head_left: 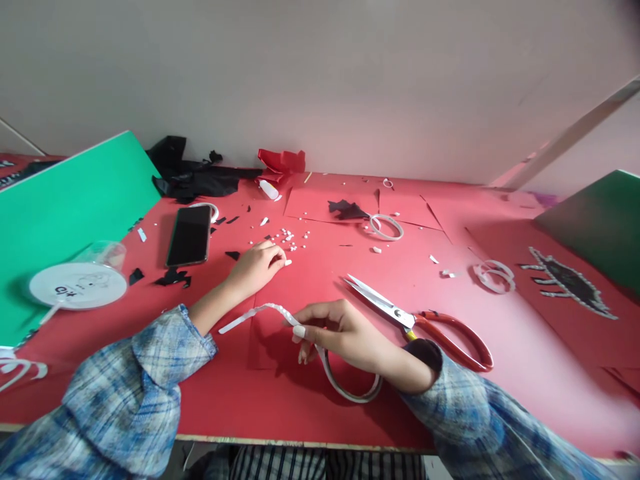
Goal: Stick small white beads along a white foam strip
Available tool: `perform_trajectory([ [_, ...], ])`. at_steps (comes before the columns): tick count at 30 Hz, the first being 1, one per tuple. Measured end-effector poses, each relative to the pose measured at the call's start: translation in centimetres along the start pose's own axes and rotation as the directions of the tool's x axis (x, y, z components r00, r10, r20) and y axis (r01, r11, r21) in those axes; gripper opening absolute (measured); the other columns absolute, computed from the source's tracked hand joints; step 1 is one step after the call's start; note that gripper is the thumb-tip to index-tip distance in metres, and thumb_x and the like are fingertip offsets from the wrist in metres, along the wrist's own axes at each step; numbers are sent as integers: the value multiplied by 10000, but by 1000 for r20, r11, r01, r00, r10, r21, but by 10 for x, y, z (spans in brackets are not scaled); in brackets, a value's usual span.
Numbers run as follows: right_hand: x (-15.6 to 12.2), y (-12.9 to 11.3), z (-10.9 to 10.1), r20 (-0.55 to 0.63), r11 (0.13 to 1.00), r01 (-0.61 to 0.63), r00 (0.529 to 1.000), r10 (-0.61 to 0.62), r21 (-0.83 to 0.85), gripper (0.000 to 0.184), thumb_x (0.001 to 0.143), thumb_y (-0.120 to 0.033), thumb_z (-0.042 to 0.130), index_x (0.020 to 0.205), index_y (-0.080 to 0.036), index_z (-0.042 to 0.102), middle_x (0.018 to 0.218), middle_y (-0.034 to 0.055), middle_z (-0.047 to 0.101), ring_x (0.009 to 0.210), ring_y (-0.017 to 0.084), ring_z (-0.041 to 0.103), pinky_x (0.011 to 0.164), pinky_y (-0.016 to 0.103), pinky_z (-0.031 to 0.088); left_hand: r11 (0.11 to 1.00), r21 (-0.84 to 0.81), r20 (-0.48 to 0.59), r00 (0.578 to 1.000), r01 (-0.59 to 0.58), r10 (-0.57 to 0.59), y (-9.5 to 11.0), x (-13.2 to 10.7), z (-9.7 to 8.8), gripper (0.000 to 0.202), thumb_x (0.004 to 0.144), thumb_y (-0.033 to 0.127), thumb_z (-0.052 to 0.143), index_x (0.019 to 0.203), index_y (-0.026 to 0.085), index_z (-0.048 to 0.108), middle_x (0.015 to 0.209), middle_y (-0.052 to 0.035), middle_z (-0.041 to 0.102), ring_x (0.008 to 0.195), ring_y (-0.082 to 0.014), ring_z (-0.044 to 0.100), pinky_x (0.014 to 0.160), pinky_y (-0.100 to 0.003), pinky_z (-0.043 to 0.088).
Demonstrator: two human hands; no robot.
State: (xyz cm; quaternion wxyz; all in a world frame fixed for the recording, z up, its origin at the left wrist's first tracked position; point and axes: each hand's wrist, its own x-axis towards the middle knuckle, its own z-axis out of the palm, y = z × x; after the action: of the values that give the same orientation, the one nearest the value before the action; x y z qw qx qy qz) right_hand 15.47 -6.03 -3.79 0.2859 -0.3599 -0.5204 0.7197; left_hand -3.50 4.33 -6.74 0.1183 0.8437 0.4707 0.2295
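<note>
Right hand (343, 333) pinched a white strip (276, 309); left hand (260, 264), hold unclear, risked scattering nearby beads (287, 236) if it slid.

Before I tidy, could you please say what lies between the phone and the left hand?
The head view shows a small black scrap between phone and left hand.

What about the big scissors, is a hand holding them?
No, the scissors lie on the red table while the right hand holds a white strip.
</note>
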Motion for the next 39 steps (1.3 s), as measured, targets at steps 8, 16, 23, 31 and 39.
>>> perform_trajectory([
  [8,2,2,-2,-30,1000,-9,999,9,6,361,719,-441,722,877,-117,700,644,8,624,548,106,617,554,232,512,997,-78,-87,996,-11,4,9,-9,-20,108,891,181,511,820,160,590,804,-35,669,761,-161,624,704,-287,493],
  [16,2,2,-7,-92,1000,21,996,-22,-13,288,766,-404,677,825,-123,671,562,-19,583,480,93,590,476,204,421,878,-428,-227,966,-214,125,38,-39,-54,72,805,226,676,868,220,710,801,1,677,713,-104,629,661,-208,524],
  [23,1,-2,-8,-89,999,28,996,-26,24,241,779,-358,667,858,-131,663,691,7,625,490,89,594,485,219,426,827,-475,-125,953,-301,276,51,-45,-51,220,857,106,579,968,251,702,849,-9,666,739,-114,643,635,-210,537],
  [31,1,-6,-8,-56,998,57,997,-57,3,210,805,-333,647,821,-126,682,579,-13,621,474,85,582,499,206,414,702,-647,-183,954,-299,237,55,-56,-27,236,795,53,642,953,214,710,855,12,515,673,-87,665,652,-212,605],
  [39,1,-6,-9,-51,999,49,998,-48,12,264,790,-390,669,753,-128,677,570,-12,624,474,84,571,526,219,426,704,-689,-139,985,-169,101,54,-58,-19,239,756,82,694,900,267,741,836,17,453,704,-73,589,629,-210,590],
])
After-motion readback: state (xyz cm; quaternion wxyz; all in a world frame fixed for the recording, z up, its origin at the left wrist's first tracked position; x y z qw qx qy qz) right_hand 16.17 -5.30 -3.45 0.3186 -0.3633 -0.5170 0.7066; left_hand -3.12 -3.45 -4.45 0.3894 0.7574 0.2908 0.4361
